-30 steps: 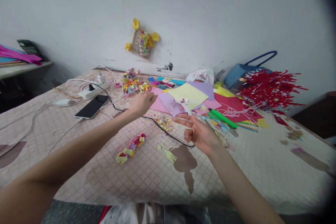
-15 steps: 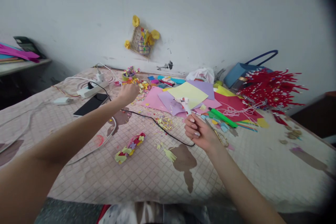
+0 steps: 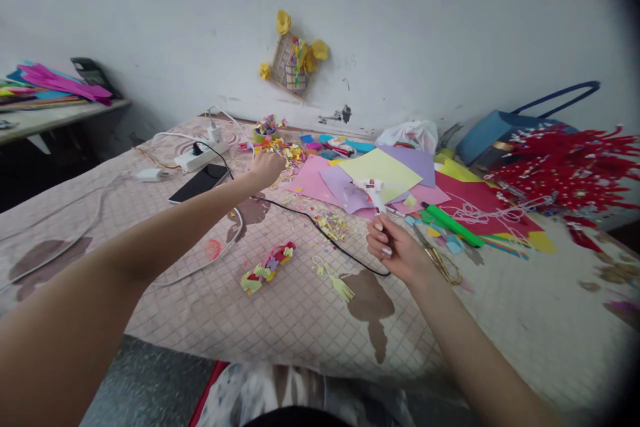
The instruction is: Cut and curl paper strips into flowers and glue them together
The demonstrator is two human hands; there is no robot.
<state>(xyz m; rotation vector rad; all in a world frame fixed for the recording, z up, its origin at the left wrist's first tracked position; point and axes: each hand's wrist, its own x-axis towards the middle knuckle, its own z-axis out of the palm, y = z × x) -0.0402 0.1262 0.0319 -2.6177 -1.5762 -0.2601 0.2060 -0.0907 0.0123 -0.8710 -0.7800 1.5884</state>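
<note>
- Holding, right: right hand (image 3: 393, 250), fingers drawn in narrow, thumb and fingertips on the lower end of the handle of one white glue gun (image 3: 374, 193).
- Glue gun, position: head over the lilac sheet (image 3: 343, 188) and the pale yellow sheet (image 3: 385, 170), nozzle toward the left; whether it touches the paper cannot be told.
- Reaching, left: left hand (image 3: 269, 168), over the heap of coloured scraps (image 3: 295, 155); fingers hidden, so whether it holds anything cannot be told.
- Handling, right: the hold looks slight; a fuller wrap round the handle would steady the gun, with the nozzle best clear of paper and skin.
- Handling, cord: black cord (image 3: 320, 227) crosses the cloth between the hands; slack is advisable, so that it does not sweep loose bits.
- Handling, left: a light pinch should suit such small, flimsy pieces.
- Container: small yellow-green pot (image 3: 259, 137), filled with coloured bits, just behind the left hand.
- Container: striped basket (image 3: 295, 78) on the wall piece, coloured pieces rising from it.
- Container: white plastic bag (image 3: 413, 135), something red within, not identifiable.
- Container: blue bag (image 3: 493, 130), contents not visible.
</note>
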